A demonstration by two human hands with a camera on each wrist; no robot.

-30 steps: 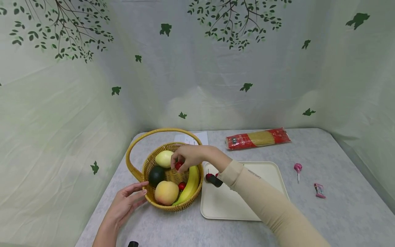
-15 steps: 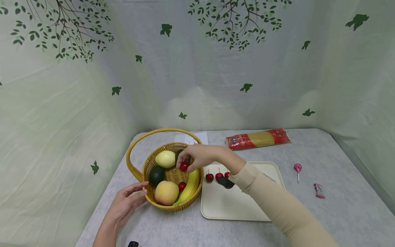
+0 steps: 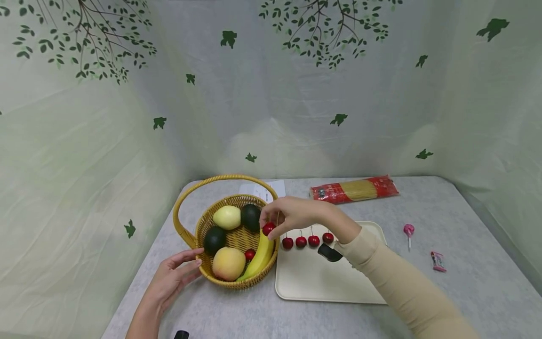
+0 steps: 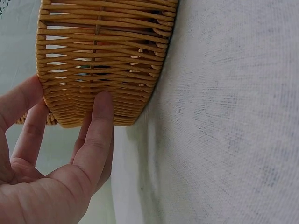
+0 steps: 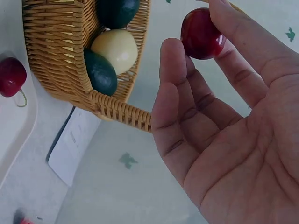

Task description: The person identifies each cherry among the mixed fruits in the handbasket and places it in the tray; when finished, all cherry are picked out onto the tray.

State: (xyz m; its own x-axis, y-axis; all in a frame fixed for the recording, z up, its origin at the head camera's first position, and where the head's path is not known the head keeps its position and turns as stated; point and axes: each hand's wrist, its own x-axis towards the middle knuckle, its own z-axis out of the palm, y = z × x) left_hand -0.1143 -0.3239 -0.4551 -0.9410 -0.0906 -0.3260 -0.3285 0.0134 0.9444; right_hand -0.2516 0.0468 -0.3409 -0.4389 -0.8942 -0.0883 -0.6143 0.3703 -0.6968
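My right hand (image 3: 296,214) pinches a dark red cherry (image 3: 268,229) between thumb and fingertips, above the right rim of the wicker basket (image 3: 199,235). The right wrist view shows the same cherry (image 5: 201,35) close up. At the basket's left side, the fingertips of my left hand (image 3: 173,278) touch the rim and outer woven wall (image 4: 93,60), fingers fairly straight. Inside the basket lie a peach (image 3: 228,264), a banana (image 3: 261,254), a pale yellow-green fruit (image 3: 227,217), two dark green avocado-like fruits (image 3: 215,240) and another cherry (image 3: 250,254).
Right of the basket lies a cream tray (image 3: 322,282) with a row of several cherries (image 3: 301,242) near its far edge. Behind it is a red pack of spaghetti (image 3: 354,189). A pink lollipop (image 3: 409,230) and a small wrapped candy (image 3: 438,262) lie farther right.
My right hand has moved right with the cherry, from over the basket's middle to its right rim. More of the cherries on the tray now show. The left hand stays against the basket.
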